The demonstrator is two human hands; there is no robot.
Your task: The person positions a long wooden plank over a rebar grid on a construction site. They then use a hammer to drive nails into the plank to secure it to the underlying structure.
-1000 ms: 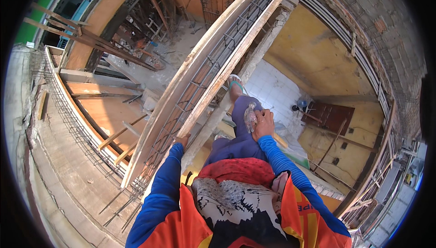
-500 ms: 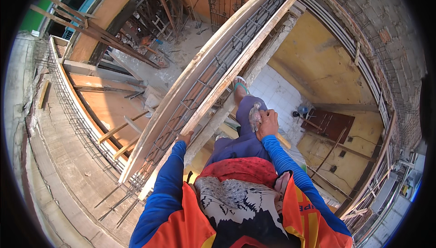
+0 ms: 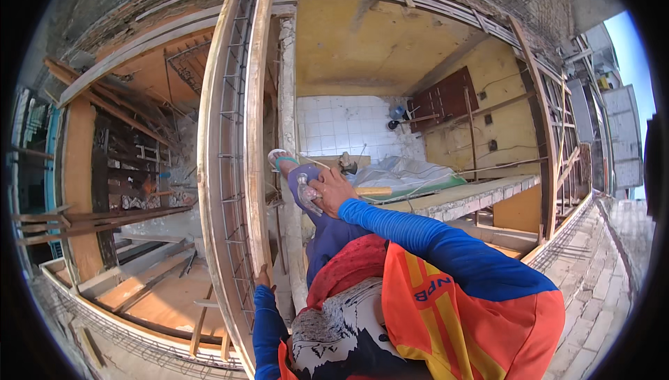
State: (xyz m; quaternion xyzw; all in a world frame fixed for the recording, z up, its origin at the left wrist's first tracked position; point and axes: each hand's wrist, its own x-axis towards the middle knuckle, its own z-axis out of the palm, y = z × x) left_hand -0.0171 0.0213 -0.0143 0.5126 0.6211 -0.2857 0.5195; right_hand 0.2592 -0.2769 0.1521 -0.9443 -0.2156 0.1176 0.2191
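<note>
My right hand (image 3: 333, 190) is closed around a hammer over my thigh. The hammer's wooden handle (image 3: 374, 191) sticks out to the right, and its metal head (image 3: 304, 186) shows left of the fingers. Something clear and crumpled, like a plastic bag (image 3: 325, 202), is bunched in the same hand. Lower down, my left hand (image 3: 263, 277) grips the edge of the right-hand formwork board (image 3: 256, 115); its fingers are partly hidden. Between this board and the left one (image 3: 212, 122) runs a cage of steel rebar (image 3: 231, 164).
My sandalled foot (image 3: 282, 158) stands on a narrow wall top (image 3: 288, 87) beside the formwork. Below on the right lies a room with a white tiled floor (image 3: 341, 126) and a dark red door (image 3: 446, 98). Wooden props and planks (image 3: 104, 220) cross the left side.
My view has swung to the right, so the formwork now runs nearly straight up. The hammer stays in my right hand, and my left hand remains on the board.
</note>
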